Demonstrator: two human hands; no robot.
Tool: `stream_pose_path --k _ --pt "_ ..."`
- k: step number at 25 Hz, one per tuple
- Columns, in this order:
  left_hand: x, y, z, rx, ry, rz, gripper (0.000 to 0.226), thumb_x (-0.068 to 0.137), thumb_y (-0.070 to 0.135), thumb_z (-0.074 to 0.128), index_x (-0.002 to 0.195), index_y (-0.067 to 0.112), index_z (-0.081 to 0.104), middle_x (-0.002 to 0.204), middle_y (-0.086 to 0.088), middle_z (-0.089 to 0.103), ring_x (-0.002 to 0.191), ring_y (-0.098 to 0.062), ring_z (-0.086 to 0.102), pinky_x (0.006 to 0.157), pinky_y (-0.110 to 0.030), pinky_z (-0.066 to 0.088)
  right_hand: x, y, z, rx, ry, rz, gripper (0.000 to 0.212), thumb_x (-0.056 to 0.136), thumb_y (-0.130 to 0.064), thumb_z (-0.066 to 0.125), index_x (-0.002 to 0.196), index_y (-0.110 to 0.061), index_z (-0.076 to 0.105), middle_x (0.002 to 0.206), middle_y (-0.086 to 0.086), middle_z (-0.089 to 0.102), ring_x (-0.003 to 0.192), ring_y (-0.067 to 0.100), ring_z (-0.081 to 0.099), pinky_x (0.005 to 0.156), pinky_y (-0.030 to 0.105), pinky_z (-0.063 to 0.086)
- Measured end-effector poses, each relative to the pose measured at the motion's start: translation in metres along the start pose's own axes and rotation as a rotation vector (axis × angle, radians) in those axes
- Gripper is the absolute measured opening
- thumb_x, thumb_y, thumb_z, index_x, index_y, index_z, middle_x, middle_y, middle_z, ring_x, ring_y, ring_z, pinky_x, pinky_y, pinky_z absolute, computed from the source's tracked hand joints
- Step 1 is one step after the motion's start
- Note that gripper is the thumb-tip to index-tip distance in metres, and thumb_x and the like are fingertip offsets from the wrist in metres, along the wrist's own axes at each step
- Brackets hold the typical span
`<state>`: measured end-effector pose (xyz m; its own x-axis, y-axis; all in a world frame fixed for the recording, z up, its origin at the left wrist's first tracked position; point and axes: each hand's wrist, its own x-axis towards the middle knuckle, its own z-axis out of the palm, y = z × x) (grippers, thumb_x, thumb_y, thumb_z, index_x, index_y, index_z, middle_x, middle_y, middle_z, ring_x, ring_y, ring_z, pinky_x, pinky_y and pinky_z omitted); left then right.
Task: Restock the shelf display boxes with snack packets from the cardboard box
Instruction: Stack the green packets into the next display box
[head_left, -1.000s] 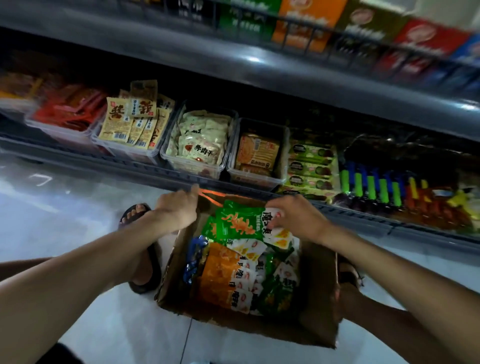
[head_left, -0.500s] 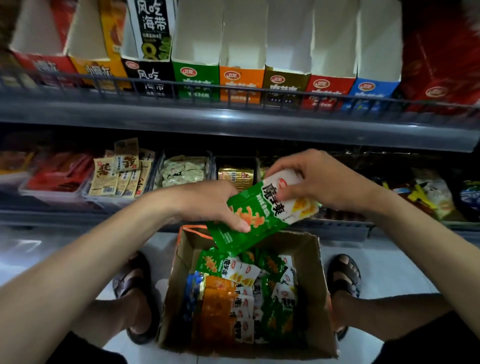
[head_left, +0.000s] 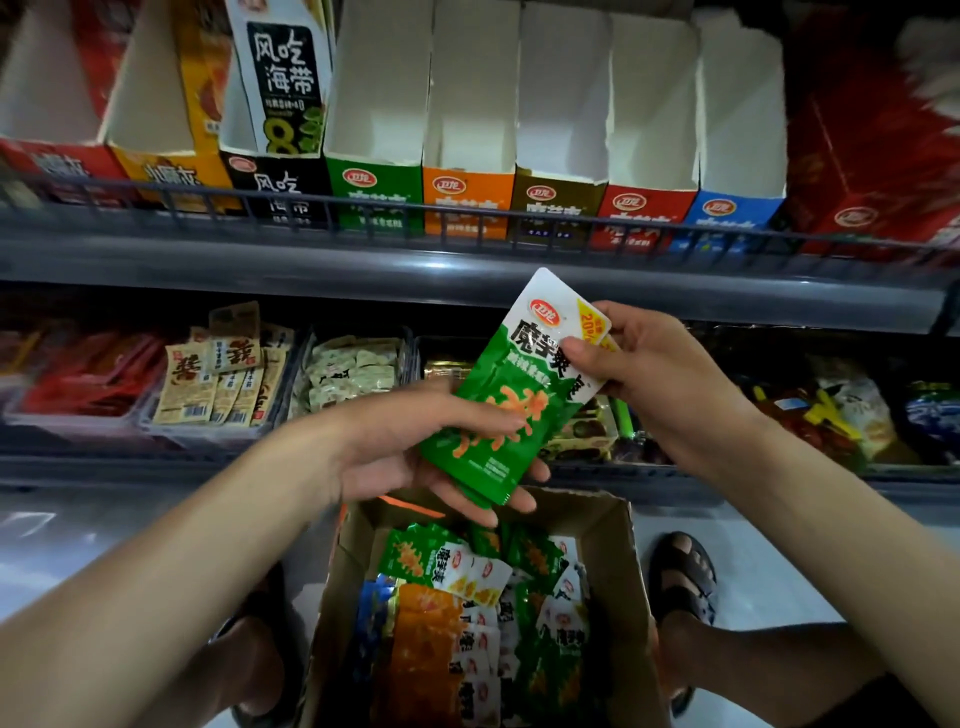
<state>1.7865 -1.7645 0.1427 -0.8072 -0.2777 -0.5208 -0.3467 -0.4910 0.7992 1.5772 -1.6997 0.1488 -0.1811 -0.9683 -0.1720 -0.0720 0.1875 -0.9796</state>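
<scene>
Above the cardboard box (head_left: 617, 566), right hand (head_left: 670, 384) pinching green packets (head_left: 496, 421), left hand (head_left: 395, 447) flat beneath.

Tilted green snack packets (head_left: 506, 395) above cardboard box (head_left: 615, 561)

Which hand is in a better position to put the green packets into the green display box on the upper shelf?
Probably the right hand: it pinches the green packets at their top end, which points up toward the upper shelf. The left hand only supports them from below.
</scene>
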Motion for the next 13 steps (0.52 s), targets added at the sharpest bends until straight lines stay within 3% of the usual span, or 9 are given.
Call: stream_pose_path --k 3,7,10,13 --pt "0.000 -0.006 0.005 -0.098 -0.141 -0.017 0.039 0.097 0.022 0.051 0.133 0.007 0.048 0.123 -0.022 0.064 0.111 -0.040 0.063 0.081 -0.047 0.058 -0.002 0.000 0.001 0.012 0.005 -0.098 0.026 0.093 -0.003 0.061 0.116 -0.013 0.064 0.106 0.011 0.072 0.095 0.023 0.068 0.086 0.039 0.057" --pt "0.005 -0.007 0.013 -0.032 0.055 0.076 0.029 0.096 0.022 0.055 0.123 0.009 0.057 0.110 -0.018 0.069 0.095 -0.030 0.069 0.076 -0.042 0.060 -0.004 0.001 0.010 -0.082 0.105 -0.228 0.040 0.094 0.003 0.056 0.125 -0.022 0.061 0.112 -0.004 0.069 0.106 0.017 0.065 0.084 0.035 0.058" --pt "0.015 -0.012 0.015 0.125 0.254 0.105 0.027 0.096 0.025 0.058 0.121 0.013 0.055 0.108 -0.014 0.069 0.087 -0.022 0.069 0.072 -0.038 0.060 -0.008 0.002 0.020 -0.137 0.190 -0.203 0.031 0.098 -0.019 0.058 0.127 -0.028 0.058 0.118 -0.003 0.064 0.102 0.007 0.064 0.077 0.020 0.055" --pt "0.023 -0.015 0.018 0.226 0.345 0.122 0.023 0.098 0.025 0.055 0.119 0.015 0.054 0.108 -0.013 0.066 0.087 -0.021 0.066 0.069 -0.036 0.059 -0.012 0.009 0.032 -0.094 0.179 -0.144 0.048 0.088 -0.050 0.061 0.133 -0.040 0.048 0.131 0.001 0.051 0.109 0.010 0.061 0.079 0.022 0.054"
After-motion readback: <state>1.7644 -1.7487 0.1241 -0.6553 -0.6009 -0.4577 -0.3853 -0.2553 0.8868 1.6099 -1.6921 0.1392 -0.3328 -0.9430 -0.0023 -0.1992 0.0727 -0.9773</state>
